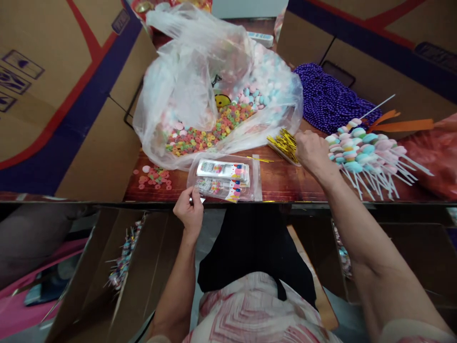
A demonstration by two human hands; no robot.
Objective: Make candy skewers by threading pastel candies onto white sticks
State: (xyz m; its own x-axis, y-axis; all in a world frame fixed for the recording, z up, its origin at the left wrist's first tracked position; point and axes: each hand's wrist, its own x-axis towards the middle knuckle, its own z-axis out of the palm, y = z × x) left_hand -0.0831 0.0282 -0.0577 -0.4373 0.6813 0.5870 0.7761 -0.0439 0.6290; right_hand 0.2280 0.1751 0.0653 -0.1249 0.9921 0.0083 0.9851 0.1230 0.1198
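My left hand (189, 212) is at the table's front edge with thumb and finger pinched together. A small pale sliver shows beside the fingertips, too little to name. Just above it lies a clear plastic pouch (255, 178) holding printed packets (217, 169) with colourful pictures. Over on the right, my right hand (312, 151) is curled closed at a bundle of gold twist ties (283, 143) in a shallow tray, gripping at their right end. Its fingertips are partly hidden. Beside that hand lies a heap of candy skewers (360, 150), pastel sweets on white sticks.
A large clear plastic bag (153, 119) holds ring candies (210, 136) and pastel candies (255, 95). Loose rings (153, 177) lie at the table's left. Purple cord (328, 95) is piled behind the skewers. Cardboard boxes (117, 100) flank the table; an open box (82, 276) with skewers stands below.
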